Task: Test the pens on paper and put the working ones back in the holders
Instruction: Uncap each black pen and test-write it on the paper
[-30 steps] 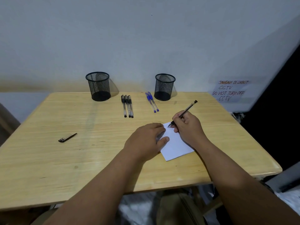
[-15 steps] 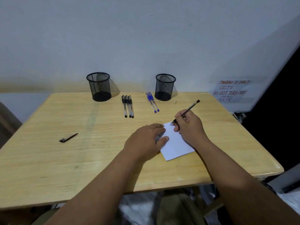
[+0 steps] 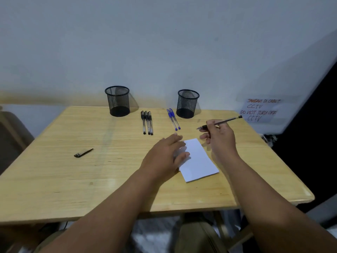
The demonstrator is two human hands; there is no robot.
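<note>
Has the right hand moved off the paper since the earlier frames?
Yes. The right hand lifted the pen off the paper, toward the right holder.

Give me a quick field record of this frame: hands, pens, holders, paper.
left hand: flat on the paper's left edge, fingers straight
right hand: grips a black pen, tip off the paper
paper: white, near the table's front right
black pens: three, lying side by side
blue pens: two, beside the right holder
left holder: no pens seen inside
pen cap: lies alone at table left
</note>
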